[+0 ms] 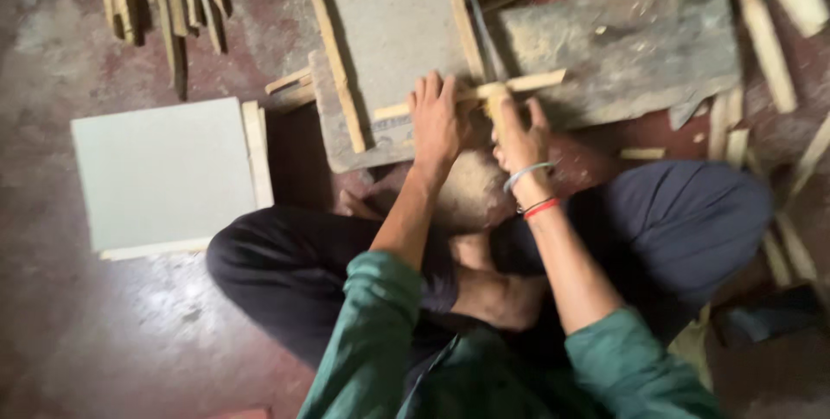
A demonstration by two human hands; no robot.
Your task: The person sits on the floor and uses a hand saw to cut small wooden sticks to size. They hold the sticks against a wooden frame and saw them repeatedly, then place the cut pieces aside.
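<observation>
I sit cross-legged on the stained floor (104, 332), working over a worn wooden board (631, 47) with a grey framed panel (393, 34) leaning across it. A second grey panel (164, 172) lies well apart to my left. My left hand (437, 121) presses flat, fingers spread, on a thin wooden strip (527, 83) laid across the panel's lower edge. My right hand (519, 138) is closed around a pale-handled tool (496, 103) standing on that strip; its working end is blurred. Risk noted: my left fingers lie just beside the tool, so a slip could catch them, and the narrow strip could shift or split.
</observation>
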